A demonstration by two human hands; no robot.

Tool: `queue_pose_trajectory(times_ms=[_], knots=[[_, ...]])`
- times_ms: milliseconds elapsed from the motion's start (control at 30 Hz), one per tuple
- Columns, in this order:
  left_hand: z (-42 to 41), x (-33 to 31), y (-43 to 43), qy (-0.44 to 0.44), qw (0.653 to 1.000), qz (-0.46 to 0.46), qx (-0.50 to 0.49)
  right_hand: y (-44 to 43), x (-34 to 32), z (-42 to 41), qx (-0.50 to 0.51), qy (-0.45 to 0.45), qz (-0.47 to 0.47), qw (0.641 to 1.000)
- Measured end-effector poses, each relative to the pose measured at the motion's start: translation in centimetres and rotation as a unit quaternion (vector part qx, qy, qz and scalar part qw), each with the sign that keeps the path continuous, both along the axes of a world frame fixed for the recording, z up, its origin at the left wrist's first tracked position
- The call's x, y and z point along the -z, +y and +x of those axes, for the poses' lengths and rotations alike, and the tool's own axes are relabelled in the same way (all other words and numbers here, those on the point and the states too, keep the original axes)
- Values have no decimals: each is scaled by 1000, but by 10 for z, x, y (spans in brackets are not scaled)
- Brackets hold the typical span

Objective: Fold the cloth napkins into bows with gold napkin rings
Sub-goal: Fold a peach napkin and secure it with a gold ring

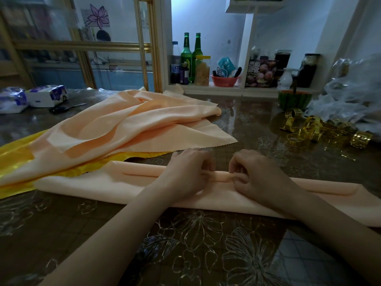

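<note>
A peach napkin (pixel 107 182), folded into a long band, lies across the table in front of me. My left hand (pixel 185 172) and my right hand (pixel 255 172) sit close together at the band's middle. Each has its fingers curled and pinches the raised centre fold. A loose heap of peach napkins (pixel 127 124) lies behind at the left, over yellow cloth (pixel 16 153). Several gold napkin rings (pixel 313 131) lie in a pile at the right, apart from both hands.
The table (pixel 206 244) has a dark glossy floral cover. Scissors (pixel 66 108) and tissue packs (pixel 47 96) lie at the far left. A watermelon-shaped bowl (pixel 294 99) and crumpled clear plastic (pixel 346 100) sit at the far right. Bottles and jars stand on the ledge behind.
</note>
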State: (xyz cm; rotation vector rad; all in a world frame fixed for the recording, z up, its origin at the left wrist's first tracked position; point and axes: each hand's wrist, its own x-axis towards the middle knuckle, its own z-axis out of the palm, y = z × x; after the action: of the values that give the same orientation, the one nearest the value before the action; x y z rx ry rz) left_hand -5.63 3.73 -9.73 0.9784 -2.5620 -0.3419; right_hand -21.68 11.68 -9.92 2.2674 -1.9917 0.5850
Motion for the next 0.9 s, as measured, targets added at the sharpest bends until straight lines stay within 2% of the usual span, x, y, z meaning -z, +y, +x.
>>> queue_pose_trajectory(times_ms=[333,500,700,833,900], knots=[[0,-3,1,-54,998,-1,13,2,-8,-7,-15,-56,67,996],[-2,-3,1,-26,999,19,4,0,-2,-6,41,-109,30,993],[-1,2,-4,-18,997,81,3,1,-4,-7,34,-74,91,993],[-2,0,-1,-56,996,74,11,3,-10,-9,32,-84,137,986],[-1,-1,-1,-52,996,74,12,5,-13,-8,28,-94,132,986]])
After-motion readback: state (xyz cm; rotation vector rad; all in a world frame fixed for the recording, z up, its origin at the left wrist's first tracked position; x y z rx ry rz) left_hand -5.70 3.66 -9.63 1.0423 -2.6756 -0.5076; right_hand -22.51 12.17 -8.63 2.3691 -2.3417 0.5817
